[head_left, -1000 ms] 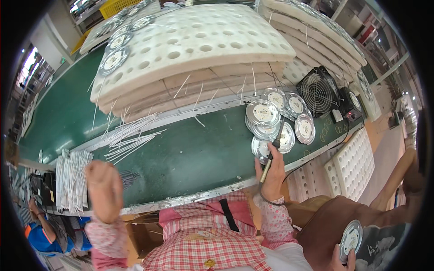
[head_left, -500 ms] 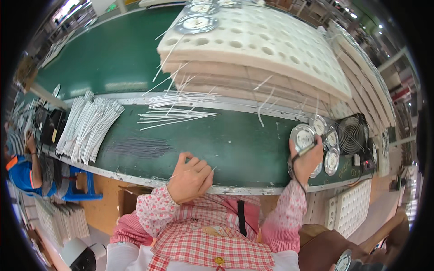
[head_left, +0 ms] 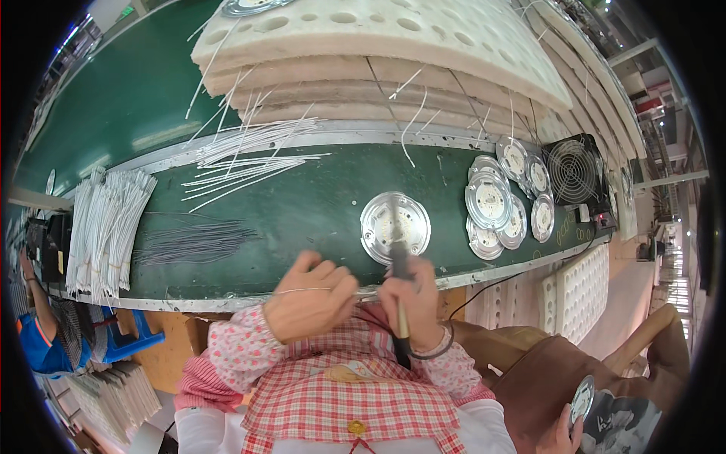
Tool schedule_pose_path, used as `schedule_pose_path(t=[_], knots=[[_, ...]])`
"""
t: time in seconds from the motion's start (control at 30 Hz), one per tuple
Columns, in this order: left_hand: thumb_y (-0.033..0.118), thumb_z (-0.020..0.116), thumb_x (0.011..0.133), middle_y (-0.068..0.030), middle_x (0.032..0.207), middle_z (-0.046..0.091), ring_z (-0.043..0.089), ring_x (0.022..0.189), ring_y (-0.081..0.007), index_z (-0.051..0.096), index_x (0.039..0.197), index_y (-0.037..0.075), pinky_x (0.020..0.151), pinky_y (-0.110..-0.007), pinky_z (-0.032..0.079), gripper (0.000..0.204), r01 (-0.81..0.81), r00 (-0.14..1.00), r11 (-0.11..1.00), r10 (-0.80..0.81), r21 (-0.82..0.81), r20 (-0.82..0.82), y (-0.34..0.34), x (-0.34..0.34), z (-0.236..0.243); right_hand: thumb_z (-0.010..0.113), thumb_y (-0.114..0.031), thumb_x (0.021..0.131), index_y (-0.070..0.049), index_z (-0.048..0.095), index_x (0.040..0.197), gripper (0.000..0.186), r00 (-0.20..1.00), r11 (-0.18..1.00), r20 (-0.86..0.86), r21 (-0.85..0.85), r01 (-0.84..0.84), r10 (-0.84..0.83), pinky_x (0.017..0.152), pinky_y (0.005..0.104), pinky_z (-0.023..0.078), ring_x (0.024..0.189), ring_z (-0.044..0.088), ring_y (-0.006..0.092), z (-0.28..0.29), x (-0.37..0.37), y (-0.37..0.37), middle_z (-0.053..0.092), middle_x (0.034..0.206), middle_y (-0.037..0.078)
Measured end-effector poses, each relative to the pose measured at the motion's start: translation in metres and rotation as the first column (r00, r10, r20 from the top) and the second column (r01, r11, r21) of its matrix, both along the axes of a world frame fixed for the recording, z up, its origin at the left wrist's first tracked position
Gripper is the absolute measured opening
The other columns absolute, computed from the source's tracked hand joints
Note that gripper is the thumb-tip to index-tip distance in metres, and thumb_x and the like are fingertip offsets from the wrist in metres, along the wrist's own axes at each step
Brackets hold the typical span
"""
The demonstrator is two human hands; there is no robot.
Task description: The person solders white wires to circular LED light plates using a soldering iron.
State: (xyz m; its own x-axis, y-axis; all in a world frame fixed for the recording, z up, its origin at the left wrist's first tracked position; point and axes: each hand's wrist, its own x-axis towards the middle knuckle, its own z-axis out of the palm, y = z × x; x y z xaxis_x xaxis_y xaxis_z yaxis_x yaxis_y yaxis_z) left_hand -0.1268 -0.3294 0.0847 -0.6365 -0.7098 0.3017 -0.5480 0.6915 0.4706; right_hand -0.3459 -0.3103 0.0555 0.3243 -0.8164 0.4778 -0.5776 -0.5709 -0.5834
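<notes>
Top foam slab (head_left: 423,34) holed; silver disc (head_left: 253,6) at its left end. Bare green worktop (head_left: 302,219) between grey wires (head_left: 193,244) and lone metal-rimmed disc (head_left: 377,227). Right hand (head_left: 416,296) grips soldering iron (head_left: 400,261), blurred, over that disc, just beyond it. Left hand (head_left: 314,296) curled at front edge, pale wire (head_left: 311,288) across it; grip unclear.

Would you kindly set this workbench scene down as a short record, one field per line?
Left hand: left hand curled near the bench edge, thin pale wire across it; grip unclear
Right hand: right hand holds a corded soldering iron, its blurred tip over the single disc; contact unclear
Right side: clustered discs beside a black fan
Left side: bundled white wires, loose white wires, dark grey wires
Behind: stacked foam slabs, top one with round holes
Nearby: co-worker's hand holding another disc
</notes>
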Motion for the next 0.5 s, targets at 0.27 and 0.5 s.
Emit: schedule_pose_path(t=[0.27,0.5], knots=[[0.003,0.068,0.085,-0.0116,0.096,0.065,0.059,0.098,-0.0296,0.067,0.088,0.002,0.085,-0.040,0.040,0.004,-0.625,0.764,0.757,0.643,-0.191,0.048,-0.011,0.099,0.002,0.092,-0.020,0.066,-0.004,0.044,0.136,0.086,0.983,0.968,-0.127,0.197,0.155,-0.131,0.101,0.0480,0.042,0.121,0.049,0.0442,0.030,-0.017,-0.055,0.049,0.133,0.027],[0.000,0.072,0.082,-0.0070,0.091,0.068,0.064,0.087,-0.0246,0.071,0.091,0.001,0.088,-0.036,0.041,0.010,-0.631,0.771,0.776,0.625,-0.008,-0.125,-0.020,0.099,-0.002,0.096,-0.015,0.058,-0.006,0.038,0.138,0.100,0.995,0.982,-0.053,0.166,0.089,-0.081,0.109,0.0435,0.039,0.130,0.047,0.0378,0.023,-0.021,-0.045,0.040,0.147,0.025]])
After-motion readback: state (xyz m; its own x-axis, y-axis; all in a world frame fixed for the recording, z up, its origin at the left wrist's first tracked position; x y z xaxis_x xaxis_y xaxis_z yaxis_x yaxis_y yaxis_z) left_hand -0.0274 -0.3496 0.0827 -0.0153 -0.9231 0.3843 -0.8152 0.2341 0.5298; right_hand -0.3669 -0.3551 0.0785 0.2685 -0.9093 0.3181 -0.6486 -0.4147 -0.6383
